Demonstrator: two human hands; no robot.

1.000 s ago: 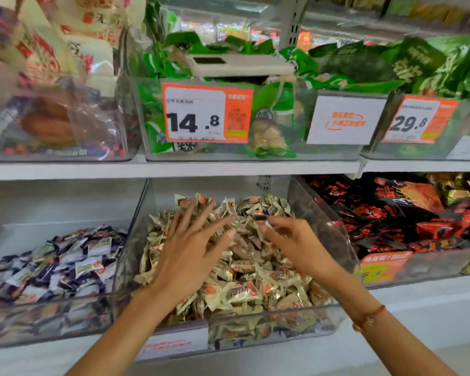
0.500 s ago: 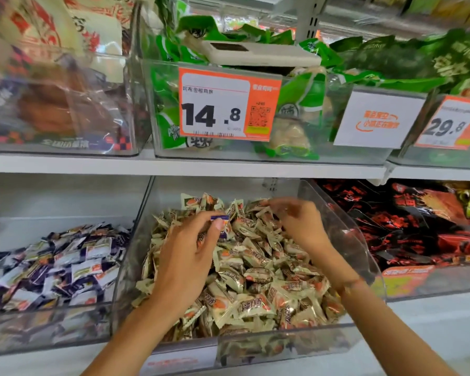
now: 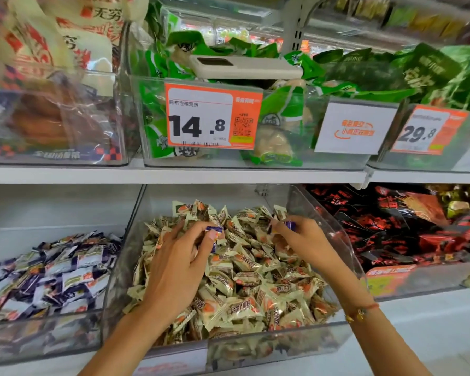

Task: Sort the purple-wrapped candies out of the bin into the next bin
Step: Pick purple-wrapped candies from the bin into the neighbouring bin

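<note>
A clear middle bin point(image 3: 334, 226) on the lower shelf holds a heap of cream-and-orange wrapped candies point(image 3: 250, 283). My left hand point(image 3: 179, 261) lies over the heap and pinches a purple-wrapped candy point(image 3: 214, 229) between thumb and fingers. My right hand point(image 3: 304, 240) is at the back of the same heap and pinches another purple-wrapped candy point(image 3: 290, 225). The bin to the left point(image 3: 25, 340) holds several purple-and-white wrapped candies point(image 3: 49, 272).
The bin to the right holds red-and-black snack packs point(image 3: 407, 226). Just above my hands runs a white shelf edge point(image 3: 174, 175) bearing bins of green packs point(image 3: 282, 123) with orange price tags point(image 3: 212, 118). A white phone-like device point(image 3: 244, 67) lies on the green packs.
My left hand went from spread flat on the heap to pinching a purple candy. My right hand reached toward the back of the bin and now pinches a purple candy too. The camera moved closer.
</note>
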